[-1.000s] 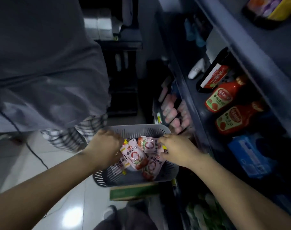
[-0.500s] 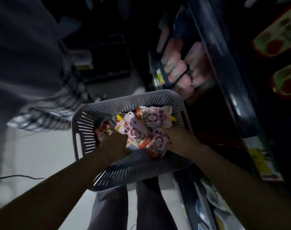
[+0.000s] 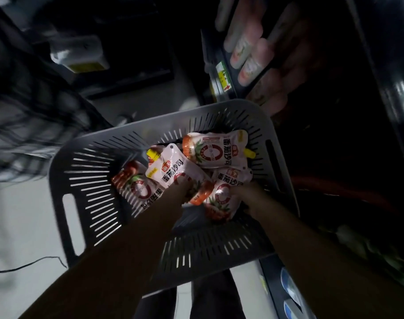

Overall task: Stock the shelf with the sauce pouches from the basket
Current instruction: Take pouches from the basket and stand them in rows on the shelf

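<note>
Sauce pouches (image 3: 216, 153) under both hands (image 3: 249, 192)

Left hand (image 3: 173, 194): fingers buried among sauce pouches (image 3: 216, 149), grip not discernible.
Right hand (image 3: 250, 194): fingertips hidden behind pouch at basket's right side; closure unclear.
Basket (image 3: 86, 162): near rim crossed by both forearms; floor mostly covered by pouches.
Pouch at left wall: lower half under left wrist.
Pink packs (image 3: 247, 49), top right: motion-blurred, labels unreadable.
Shelf (image 3: 392, 88), right edge: dark, contents indistinct, cut by frame.
Checked cloth (image 3: 24, 125), left: smeared.
</note>
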A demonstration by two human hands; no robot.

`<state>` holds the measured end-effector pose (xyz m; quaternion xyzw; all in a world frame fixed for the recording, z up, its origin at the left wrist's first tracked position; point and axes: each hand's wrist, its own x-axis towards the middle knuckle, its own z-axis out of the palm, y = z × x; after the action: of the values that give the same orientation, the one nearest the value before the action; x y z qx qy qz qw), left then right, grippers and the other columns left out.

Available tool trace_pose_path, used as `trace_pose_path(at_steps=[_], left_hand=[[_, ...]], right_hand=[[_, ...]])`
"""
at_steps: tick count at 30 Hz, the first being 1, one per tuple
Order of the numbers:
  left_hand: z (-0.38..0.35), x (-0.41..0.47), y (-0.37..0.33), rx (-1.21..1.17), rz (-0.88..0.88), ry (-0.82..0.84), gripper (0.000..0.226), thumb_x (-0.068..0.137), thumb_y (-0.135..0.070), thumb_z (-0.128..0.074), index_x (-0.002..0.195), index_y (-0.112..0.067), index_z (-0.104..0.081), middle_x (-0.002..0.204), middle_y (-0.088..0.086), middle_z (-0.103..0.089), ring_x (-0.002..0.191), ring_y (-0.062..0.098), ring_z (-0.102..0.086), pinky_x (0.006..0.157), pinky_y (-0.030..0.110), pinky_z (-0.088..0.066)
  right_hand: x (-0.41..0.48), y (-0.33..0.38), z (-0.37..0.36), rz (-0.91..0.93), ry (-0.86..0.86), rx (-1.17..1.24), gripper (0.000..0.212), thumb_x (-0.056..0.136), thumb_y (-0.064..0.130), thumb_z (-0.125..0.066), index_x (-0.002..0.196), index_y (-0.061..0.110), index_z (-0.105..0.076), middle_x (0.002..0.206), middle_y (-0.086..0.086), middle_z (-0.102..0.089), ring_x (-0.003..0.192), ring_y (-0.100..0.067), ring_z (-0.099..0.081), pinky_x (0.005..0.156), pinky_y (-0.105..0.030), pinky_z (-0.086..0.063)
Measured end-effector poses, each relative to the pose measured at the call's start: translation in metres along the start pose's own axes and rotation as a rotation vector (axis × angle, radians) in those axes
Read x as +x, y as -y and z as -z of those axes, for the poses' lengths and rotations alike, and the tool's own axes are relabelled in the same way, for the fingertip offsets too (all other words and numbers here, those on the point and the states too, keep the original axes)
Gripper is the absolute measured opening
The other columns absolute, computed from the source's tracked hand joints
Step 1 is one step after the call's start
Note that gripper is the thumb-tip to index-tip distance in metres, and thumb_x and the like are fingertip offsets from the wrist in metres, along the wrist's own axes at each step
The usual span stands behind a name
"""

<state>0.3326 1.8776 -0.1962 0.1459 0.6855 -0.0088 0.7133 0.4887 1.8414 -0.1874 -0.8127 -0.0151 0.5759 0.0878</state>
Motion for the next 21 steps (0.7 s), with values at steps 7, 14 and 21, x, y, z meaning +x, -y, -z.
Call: trace_pose_path(at_steps=[7, 14, 21], left_hand=[[0.022, 0.027, 0.028, -0.339, 0.013, 0.153, 0.051, 0.066, -0.029, -0.075, 0.109, -0.002, -0.062, 0.106, 0.016, -0.070, 0.092, 0.024, -0.069, 0.079, 0.034, -0.052], [0.024, 0.017, 0.026, -0.364, -0.056, 0.134, 0.018, 0.085, -0.018, -0.063, 0.098, -0.006, -0.062, 0.072, 0.004, -0.074, 0.060, 0.014, -0.070, 0.051, 0.023, -0.055], [0.042, -0.009, 0.015, -0.164, -0.110, 0.070, 0.028, 0.082, -0.023, -0.066, 0.104, -0.006, -0.062, 0.102, 0.016, -0.070, 0.078, 0.025, -0.067, 0.071, 0.034, -0.053]], right_hand=[[0.012, -0.010, -0.020, -0.142, 0.082, 0.198, 0.039, 0.085, 0.006, -0.062, 0.120, -0.009, -0.055, 0.125, -0.026, -0.058, 0.118, -0.040, -0.054, 0.103, -0.050, -0.042], [0.006, -0.011, -0.024, -0.169, 0.168, 0.323, 0.008, 0.088, 0.008, -0.060, 0.082, 0.004, -0.057, 0.076, -0.012, -0.063, 0.070, -0.025, -0.054, 0.057, -0.032, -0.049], [-0.009, -0.007, -0.036, -0.139, 0.231, 0.305, 0.011, 0.090, 0.010, -0.059, 0.098, 0.008, -0.052, 0.076, -0.006, -0.052, 0.064, -0.017, -0.051, 0.054, -0.025, -0.046]])
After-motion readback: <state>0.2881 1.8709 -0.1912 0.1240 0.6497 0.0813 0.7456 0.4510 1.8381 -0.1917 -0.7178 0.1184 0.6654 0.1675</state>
